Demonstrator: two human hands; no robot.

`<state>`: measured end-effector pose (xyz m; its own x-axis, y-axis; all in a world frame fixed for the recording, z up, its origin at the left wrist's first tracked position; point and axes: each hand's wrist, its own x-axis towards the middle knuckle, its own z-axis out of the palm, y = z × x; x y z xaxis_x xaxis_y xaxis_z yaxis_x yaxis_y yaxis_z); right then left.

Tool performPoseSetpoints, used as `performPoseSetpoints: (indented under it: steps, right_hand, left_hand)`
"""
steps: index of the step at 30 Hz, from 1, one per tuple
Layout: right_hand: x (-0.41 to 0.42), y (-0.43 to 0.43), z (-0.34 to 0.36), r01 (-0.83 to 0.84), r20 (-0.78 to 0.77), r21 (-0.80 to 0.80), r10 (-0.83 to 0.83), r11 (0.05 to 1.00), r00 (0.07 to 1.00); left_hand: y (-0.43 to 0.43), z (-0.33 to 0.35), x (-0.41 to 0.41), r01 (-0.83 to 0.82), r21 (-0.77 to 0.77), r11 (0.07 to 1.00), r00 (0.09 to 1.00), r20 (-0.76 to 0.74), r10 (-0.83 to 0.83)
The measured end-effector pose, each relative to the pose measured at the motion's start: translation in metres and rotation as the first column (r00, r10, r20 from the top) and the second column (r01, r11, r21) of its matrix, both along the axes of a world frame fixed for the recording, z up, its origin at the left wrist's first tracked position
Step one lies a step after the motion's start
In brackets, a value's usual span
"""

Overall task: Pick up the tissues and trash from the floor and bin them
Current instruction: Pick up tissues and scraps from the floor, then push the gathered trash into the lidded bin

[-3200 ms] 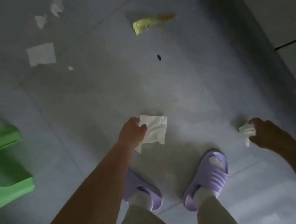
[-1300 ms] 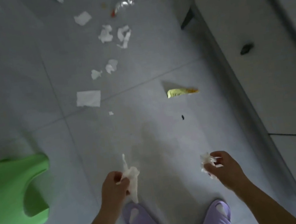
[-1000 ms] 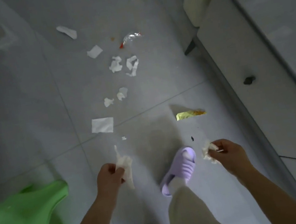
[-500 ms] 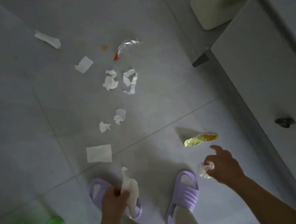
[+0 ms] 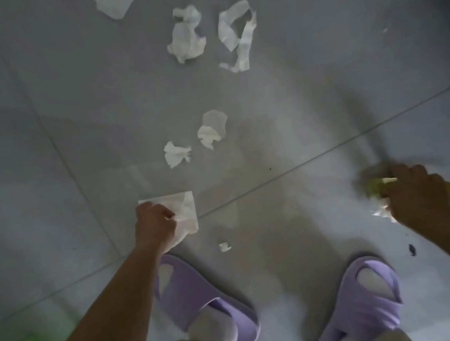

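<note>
The left hand (image 5: 154,224) pinches a flat tissue (image 5: 185,208) on the floor (image 5: 38,139), the right hand's (image 5: 416,191) fingers (image 5: 407,175) curl round a yellow wrapper (image 5: 377,185) and tissue wad (image 5: 381,211), so crowded grips may drop scraps before any bin.

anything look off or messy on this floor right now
Yes: torn tissues litter the floor ahead of the slippers, one a ragged strip. The left hand grips a flat tissue, the right hand a yellow wrapper.
</note>
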<state>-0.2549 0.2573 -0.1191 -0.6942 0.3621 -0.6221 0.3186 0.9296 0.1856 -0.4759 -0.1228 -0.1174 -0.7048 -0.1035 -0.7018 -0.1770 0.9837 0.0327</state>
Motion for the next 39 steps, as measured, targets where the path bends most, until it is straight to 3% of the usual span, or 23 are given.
performPoseSetpoints:
  steps: [4, 7, 9, 11, 13, 14, 17, 20, 22, 27, 32, 35, 39]
  right_hand:
    - [0.004, -0.022, 0.009, 0.062, -0.078, 0.001, -0.061, 0.998, 0.995]
    - [-0.007, -0.041, 0.038, 0.269, -0.043, -0.140, -0.278, 0.953, 0.960]
    - [-0.019, -0.058, 0.065, 0.460, -0.073, -0.334, -0.509, 0.823, 0.857]
    - [-0.045, -0.076, 0.101, 0.587, -0.054, -0.535, -0.718, 0.607, 0.694]
    - [-0.079, -0.091, 0.140, 0.619, 0.019, -0.650, -0.805, 0.441, 0.593]
    - [-0.097, -0.096, 0.160, 0.596, 0.032, -0.691, -0.806, 0.409, 0.591]
    - [-0.155, -0.107, 0.226, 0.466, -0.040, -0.779, -0.774, 0.420, 0.632]
    - [-0.215, -0.105, 0.282, 0.410, -0.018, -0.839, -0.772, 0.357, 0.635]
    - [-0.254, -0.099, 0.320, 0.375, -0.038, -0.847, -0.745, 0.378, 0.666]
    - [-0.325, -0.071, 0.413, 0.271, -0.183, -0.875, -0.792, 0.402, 0.583]
    - [-0.356, -0.024, 0.471, 0.261, -0.233, -0.860, -0.792, 0.439, 0.564]
    - [-0.368, 0.022, 0.478, 0.237, -0.212, -0.905, -0.857, 0.353, 0.469]
    - [-0.389, 0.111, 0.458, 0.246, -0.221, -0.921, -0.925, 0.303, 0.310]
  left_hand:
    - [0.010, -0.014, 0.002, -0.019, -0.029, 0.999, 0.999, -0.050, 0.018]
    - [0.029, 0.004, -0.006, -0.024, 0.019, 1.000, 0.999, 0.024, 0.023]
    - [0.044, 0.032, -0.009, -0.110, 0.119, 0.987, 0.992, 0.072, 0.102]
    - [0.061, 0.071, -0.007, -0.204, 0.269, 0.941, 0.977, 0.116, 0.178]
    - [0.079, 0.113, -0.014, -0.244, 0.397, 0.885, 0.969, 0.125, 0.211]
    - [0.088, 0.136, -0.022, -0.251, 0.429, 0.868, 0.968, 0.130, 0.215]
    - [0.113, 0.202, -0.056, -0.186, 0.525, 0.831, 0.981, 0.148, 0.126]
    - [0.138, 0.261, -0.093, -0.225, 0.597, 0.770, 0.973, 0.176, 0.148]
    - [0.153, 0.300, -0.118, -0.234, 0.649, 0.724, 0.972, 0.177, 0.156]
    - [0.187, 0.396, -0.169, -0.269, 0.747, 0.608, 0.960, 0.256, 0.112]
    - [0.248, 0.468, -0.207, -0.254, 0.829, 0.498, 0.967, 0.215, 0.135]
    - [0.300, 0.484, -0.231, -0.199, 0.850, 0.488, 0.976, 0.219, 0.016]
    - [0.391, 0.470, -0.263, -0.305, 0.843, 0.443, 0.941, 0.338, 0.005]
